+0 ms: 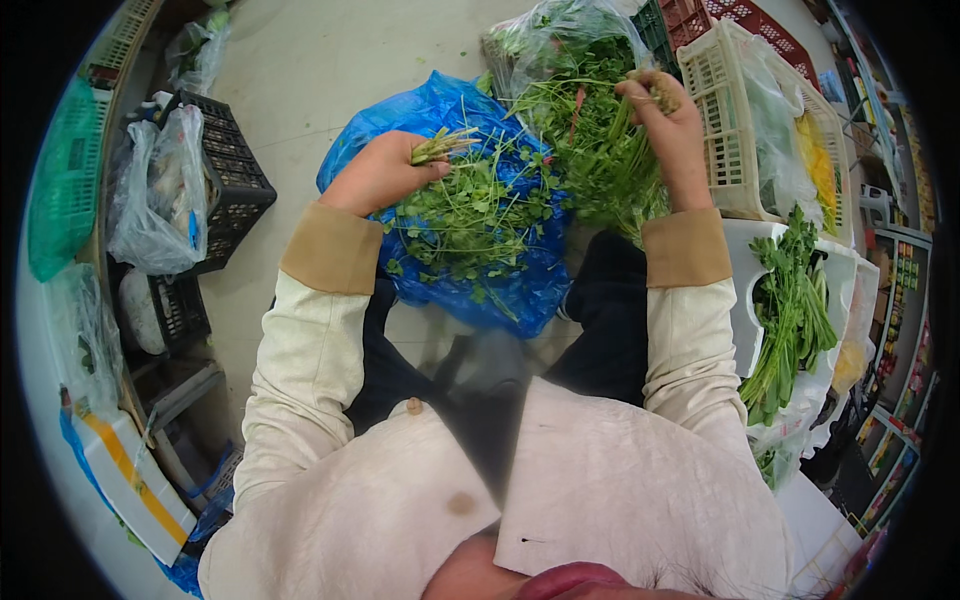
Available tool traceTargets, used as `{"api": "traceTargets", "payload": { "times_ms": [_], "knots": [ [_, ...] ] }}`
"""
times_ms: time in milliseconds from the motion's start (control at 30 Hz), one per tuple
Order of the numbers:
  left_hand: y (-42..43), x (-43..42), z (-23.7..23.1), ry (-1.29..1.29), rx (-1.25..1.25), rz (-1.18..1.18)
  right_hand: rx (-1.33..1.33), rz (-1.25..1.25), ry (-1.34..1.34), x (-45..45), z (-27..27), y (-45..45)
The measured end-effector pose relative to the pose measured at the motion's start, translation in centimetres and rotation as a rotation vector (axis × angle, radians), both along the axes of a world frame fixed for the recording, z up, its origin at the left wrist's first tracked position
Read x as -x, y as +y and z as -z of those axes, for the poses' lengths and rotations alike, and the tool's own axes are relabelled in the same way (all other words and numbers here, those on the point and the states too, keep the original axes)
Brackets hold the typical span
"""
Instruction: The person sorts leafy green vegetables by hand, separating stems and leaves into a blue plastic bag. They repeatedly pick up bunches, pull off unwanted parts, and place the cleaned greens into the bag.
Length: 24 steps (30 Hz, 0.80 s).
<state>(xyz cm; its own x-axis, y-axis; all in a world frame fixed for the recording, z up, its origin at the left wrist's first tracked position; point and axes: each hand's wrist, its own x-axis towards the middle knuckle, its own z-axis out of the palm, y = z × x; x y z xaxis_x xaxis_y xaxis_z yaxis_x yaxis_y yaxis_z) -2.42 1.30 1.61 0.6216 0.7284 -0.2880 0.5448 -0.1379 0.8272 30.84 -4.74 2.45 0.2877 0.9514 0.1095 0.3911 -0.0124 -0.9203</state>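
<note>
My left hand (390,169) is closed around a small bunch of green stalks (444,146), their cut ends pointing right. Below it, loose leafy sprigs (472,232) lie on a blue plastic bag (367,120) spread on the floor. My right hand (664,112) grips a larger bunch of leafy celery-like greens (619,165) by its pale root end, and the leaves hang down, slightly blurred. Behind this bunch, more greens (600,56) lie in a clear plastic bag (517,34). A red tie (577,109) shows among the stems.
Right of me stand a cream plastic crate (716,112) with bagged produce and a white foam box (742,292) with leafy greens (791,330). To the left are a black crate (244,180) and a filled clear plastic bag (161,195). Shelves (892,300) line the far right.
</note>
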Motion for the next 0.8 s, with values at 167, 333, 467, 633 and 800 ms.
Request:
{"api": "traceTargets", "payload": {
  "times_ms": [167,333,467,633,800],
  "knots": [
    [-0.5,-0.9,-0.4,-0.157,0.071,-0.176,-0.152,-0.064,0.287,-0.4,-1.3,-0.3],
    [-0.7,-1.8,-1.5,-0.355,0.254,-0.326,-0.162,-0.091,0.495,0.8,-2.4,-0.6],
    [-1.4,-3.0,-1.3,-0.425,0.253,-0.243,-0.169,-0.121,0.498,2.2,-2.4,-0.4],
    [-3.3,-5.3,-0.2,-0.493,0.251,-0.168,-0.099,-0.216,0.473,5.2,-2.0,-0.4],
    [-3.7,-5.9,0.6,-0.415,0.218,-0.097,-0.047,-0.283,0.479,7.2,-2.0,-0.7]
  ]
}}
